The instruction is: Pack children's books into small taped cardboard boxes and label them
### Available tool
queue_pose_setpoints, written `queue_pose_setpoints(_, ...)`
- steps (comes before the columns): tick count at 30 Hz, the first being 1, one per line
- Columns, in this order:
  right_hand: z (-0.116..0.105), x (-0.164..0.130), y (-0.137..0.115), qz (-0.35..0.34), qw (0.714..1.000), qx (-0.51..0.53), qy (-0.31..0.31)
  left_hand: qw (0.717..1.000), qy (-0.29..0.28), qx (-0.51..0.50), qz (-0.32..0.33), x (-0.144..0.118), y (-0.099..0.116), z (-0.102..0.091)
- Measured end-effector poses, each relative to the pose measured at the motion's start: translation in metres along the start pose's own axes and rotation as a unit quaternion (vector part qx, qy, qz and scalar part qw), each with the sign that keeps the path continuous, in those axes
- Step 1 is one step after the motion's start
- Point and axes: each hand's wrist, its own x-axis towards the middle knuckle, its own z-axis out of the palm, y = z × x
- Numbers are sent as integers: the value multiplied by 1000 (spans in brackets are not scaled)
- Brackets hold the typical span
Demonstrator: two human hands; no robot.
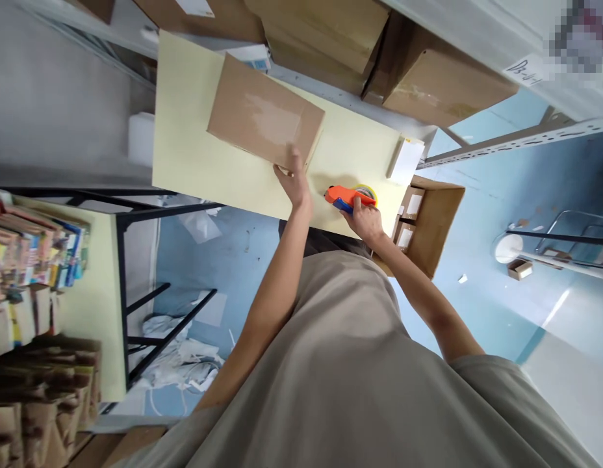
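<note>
A closed brown cardboard box (253,114) lies on the pale yellow tabletop (184,149), with a shiny strip across its upper face. My left hand (295,185) is at the box's near right corner, thumb held apart from the stretched fingers, which reach over the box edge. Whether the fingertips press on the cardboard is hard to see. To the right, my right hand (367,222) grips an orange and blue tape dispenser (347,196) with a roll in it, low over the tabletop. Part of the handle is hidden by the fingers.
A small white box (406,160) stands at the table's right end. Large cartons (325,32) line the shelf behind. An open carton (431,227) sits beyond the table's right edge. To the left, a black-framed table (106,292) carries stacked packets (38,253).
</note>
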Motion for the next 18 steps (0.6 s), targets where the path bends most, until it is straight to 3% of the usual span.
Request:
queue_pose_setpoints(2, -1, 0, -1, -10, 1000, 10, -4, 1000, 0, -2, 15, 5, 3, 5)
queue_pose_setpoints(4, -2, 2, -3, -31, 999, 26, -5, 1000, -6, 7, 25, 11, 9, -3)
queue_pose_setpoints(8, -4, 7, -21, -101, 993, 60, -2, 996, -56, 53, 45, 21, 24, -53)
queue_pose_setpoints(11, -7, 12, -39, -144, 987, 75, -7, 990, -110, 80, 31, 29, 38, -95)
queue_pose_setpoints(13, -8, 14, -49, -154, 984, 88, -13, 986, -136, 94, 13, 34, 46, -112)
queue_pose_setpoints(18, -3, 3, -51, -143, 981, 123, -40, 983, -141, 116, -11, 32, 59, -112)
